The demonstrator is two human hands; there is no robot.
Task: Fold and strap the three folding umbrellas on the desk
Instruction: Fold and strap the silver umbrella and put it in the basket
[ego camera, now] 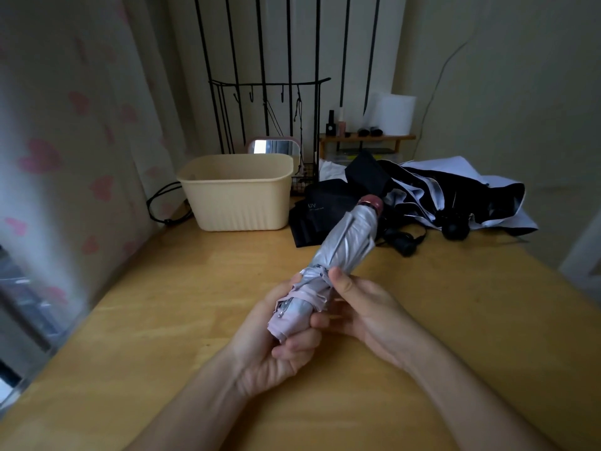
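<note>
We hold the silver-and-pink rolled folding umbrella (328, 271) over the middle of the pale wooden desk (162, 320), its pink cap pointing toward one o'clock. Our left hand (273, 346) grasps its near end from below; our right hand (361, 310) pinches the gathered fabric, thumb on top — likely securing the strap. We should keep the pleats twisted tight while wrapping, so nothing bulges loose. At one o'clock lie the black folded umbrella (325, 209) and the black-and-lilac open umbrella (455, 193), both unstrapped.
</note>
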